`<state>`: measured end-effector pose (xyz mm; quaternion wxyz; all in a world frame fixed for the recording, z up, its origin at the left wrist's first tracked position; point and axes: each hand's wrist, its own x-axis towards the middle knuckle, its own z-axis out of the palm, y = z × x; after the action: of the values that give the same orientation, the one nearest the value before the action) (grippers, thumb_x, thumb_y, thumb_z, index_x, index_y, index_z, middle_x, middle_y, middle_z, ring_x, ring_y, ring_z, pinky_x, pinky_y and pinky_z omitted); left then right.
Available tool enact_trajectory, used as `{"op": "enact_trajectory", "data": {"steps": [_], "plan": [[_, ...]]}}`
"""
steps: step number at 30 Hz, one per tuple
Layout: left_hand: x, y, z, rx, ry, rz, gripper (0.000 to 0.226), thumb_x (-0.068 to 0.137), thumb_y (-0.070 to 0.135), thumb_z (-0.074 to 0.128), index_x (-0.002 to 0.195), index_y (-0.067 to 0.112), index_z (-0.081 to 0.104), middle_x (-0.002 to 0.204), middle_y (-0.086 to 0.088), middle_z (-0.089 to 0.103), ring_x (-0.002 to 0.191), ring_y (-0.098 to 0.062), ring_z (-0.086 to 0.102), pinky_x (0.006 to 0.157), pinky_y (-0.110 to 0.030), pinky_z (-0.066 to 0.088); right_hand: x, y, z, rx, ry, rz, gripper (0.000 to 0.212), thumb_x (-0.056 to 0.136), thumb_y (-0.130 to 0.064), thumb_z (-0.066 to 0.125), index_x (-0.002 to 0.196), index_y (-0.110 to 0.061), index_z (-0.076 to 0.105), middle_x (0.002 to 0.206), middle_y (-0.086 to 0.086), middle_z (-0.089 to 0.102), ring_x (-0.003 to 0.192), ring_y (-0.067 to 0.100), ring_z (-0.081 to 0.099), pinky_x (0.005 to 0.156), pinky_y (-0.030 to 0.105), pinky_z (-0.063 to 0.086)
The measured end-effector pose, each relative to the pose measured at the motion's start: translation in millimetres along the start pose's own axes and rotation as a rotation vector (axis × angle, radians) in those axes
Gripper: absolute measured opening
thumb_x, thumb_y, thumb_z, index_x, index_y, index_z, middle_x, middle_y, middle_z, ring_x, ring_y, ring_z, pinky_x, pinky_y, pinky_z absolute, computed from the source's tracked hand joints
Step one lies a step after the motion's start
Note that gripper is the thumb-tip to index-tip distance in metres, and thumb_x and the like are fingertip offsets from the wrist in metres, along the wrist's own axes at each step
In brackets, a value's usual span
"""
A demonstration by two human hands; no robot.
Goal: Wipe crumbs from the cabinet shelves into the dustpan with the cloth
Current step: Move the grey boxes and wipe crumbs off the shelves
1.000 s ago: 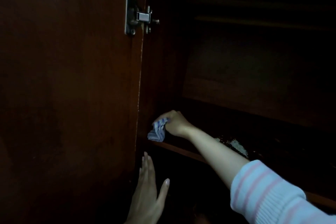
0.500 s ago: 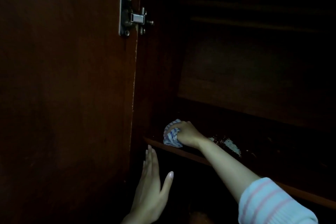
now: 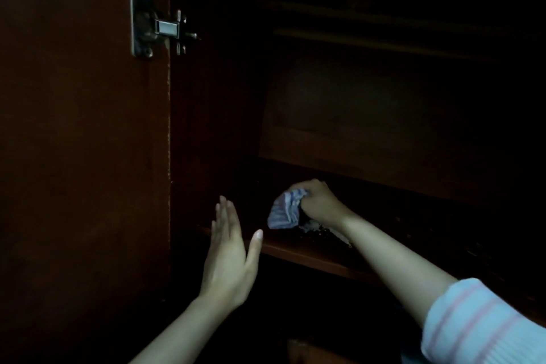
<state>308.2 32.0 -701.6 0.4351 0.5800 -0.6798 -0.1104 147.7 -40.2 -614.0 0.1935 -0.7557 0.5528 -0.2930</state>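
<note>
Gripping bunched cloth, right hand beside crumbs at front edge of shelf; left hand flat, empty. Risk: no dustpan visible, so crumbs may spill over that edge.

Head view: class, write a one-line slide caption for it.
Right hand grips striped cloth beside crumbs on dark cabinet shelf; left hand open nearby.

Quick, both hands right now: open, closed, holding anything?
Left hand: open, fingers straight, holding nothing.
Right hand: closed round the bunched blue-and-white striped cloth.
</note>
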Motion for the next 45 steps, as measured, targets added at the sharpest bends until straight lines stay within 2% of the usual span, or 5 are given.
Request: {"op": "enact_trajectory", "data": {"steps": [6,14,31,36,45], "plan": [[-23,-18,-20,0.01,-0.004,-0.081,0.068,0.093,0.053,0.018,0.134,0.023,-0.027,0.142,0.014,-0.035,0.133,0.001,-0.029,0.108,-0.015,-0.015,26,-62,41,0.07,0.121,-0.108,0.036,0.078,0.009,0.041,0.094,-0.002,0.072,0.098,0.016,0.071,0.098,0.023,0.063,0.077,0.023,0.041],[-44,-43,-29,0.048,-0.031,-0.1,0.077,0.084,0.071,0.005,0.137,0.026,-0.029,0.143,0.015,-0.037,0.132,0.005,-0.032,0.106,-0.012,-0.018,27,-68,105,-0.486,-0.354,-0.098,0.039,0.092,-0.01,0.041,0.126,-0.02,0.058,0.131,0.008,0.054,0.124,0.027,0.048,0.098,0.042,0.046],[-3,-6,23,0.045,-0.037,-0.03,0.072,0.097,0.044,0.026,0.146,0.01,-0.015,0.149,0.003,-0.029,0.136,-0.004,-0.028,0.11,-0.018,-0.015,-3,33,-19,-0.271,0.02,0.093,0.041,0.081,0.007,0.044,0.113,-0.004,0.067,0.114,0.015,0.066,0.113,0.028,0.058,0.092,0.031,0.046],[42,14,44,0.114,-0.03,0.022,0.072,0.098,0.043,0.027,0.147,0.004,-0.009,0.154,-0.006,-0.022,0.133,-0.006,-0.026,0.11,-0.021,-0.016,8,35,-59,-0.009,0.29,0.068,0.026,0.079,0.012,0.043,0.082,0.008,0.068,0.08,0.018,0.07,0.071,0.024,0.065,0.065,0.031,0.051],[61,13,59,0.331,-0.141,-0.028,0.075,0.093,0.057,0.005,0.144,0.009,-0.019,0.142,0.0,-0.037,0.134,-0.009,-0.032,0.112,-0.029,-0.02,32,49,-62,-0.252,0.178,0.051,0.037,0.092,-0.003,0.042,0.059,-0.022,0.043,0.064,-0.001,0.051,0.069,0.015,0.049,0.053,0.029,0.028]]}}
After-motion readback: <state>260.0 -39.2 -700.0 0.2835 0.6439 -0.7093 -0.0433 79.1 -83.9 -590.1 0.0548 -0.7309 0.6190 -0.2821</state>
